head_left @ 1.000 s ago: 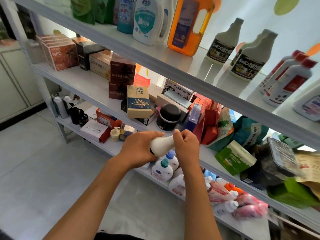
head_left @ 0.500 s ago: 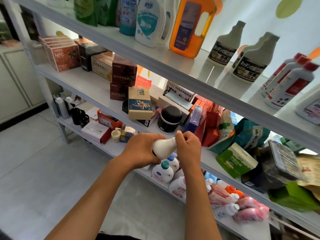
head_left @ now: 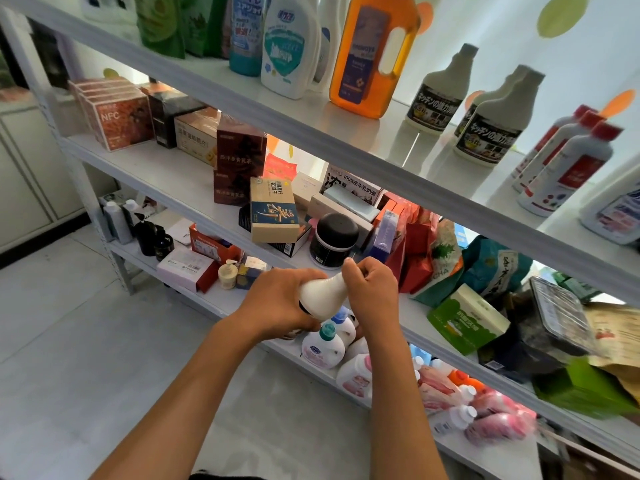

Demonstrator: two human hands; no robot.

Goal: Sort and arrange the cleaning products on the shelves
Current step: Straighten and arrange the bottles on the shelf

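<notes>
held item: white plastic bottle with tapered neck [head_left: 323,295], lying roughly sideways in mid-air in front of the shelf unit, neck end toward the right; dark band visible at its lower left edge
left hand [head_left: 277,306]: fingers wrapped around the bottle's wide body, gripping it
right hand [head_left: 372,294]: fingers curled tight over the bottle's neck end; cap hidden under the fingers, can't tell its colour
position: bottle is level with the front edge of the second white shelf [head_left: 166,174], not touching any shelf
top white shelf [head_left: 381,133]: orange translucent jug with cut-out handle [head_left: 372,57], white bottle with teal label [head_left: 289,46] just left of it, blue bottle [head_left: 246,32], green pouches [head_left: 162,22] at far left
top shelf, right: three white bottles with black labels and grey caps [head_left: 495,109], upright; beyond them white bottles with red caps [head_left: 568,161]
second shelf: red NFC boxes [head_left: 117,116] at left, dark brown stacked boxes [head_left: 239,161], tan and blue box [head_left: 273,211], black-lidded jar [head_left: 332,240] just behind the hands, green carton [head_left: 467,318] on its side at right
bottom white shelf [head_left: 221,303]: small white bottles with teal and blue caps [head_left: 325,344] directly under the hands, pink-labelled bottles [head_left: 485,410] lying in a heap to the right, cream pump bottle [head_left: 227,276] and dark bottles [head_left: 152,237] at left
floor: pale grey tile [head_left: 86,341]
</notes>
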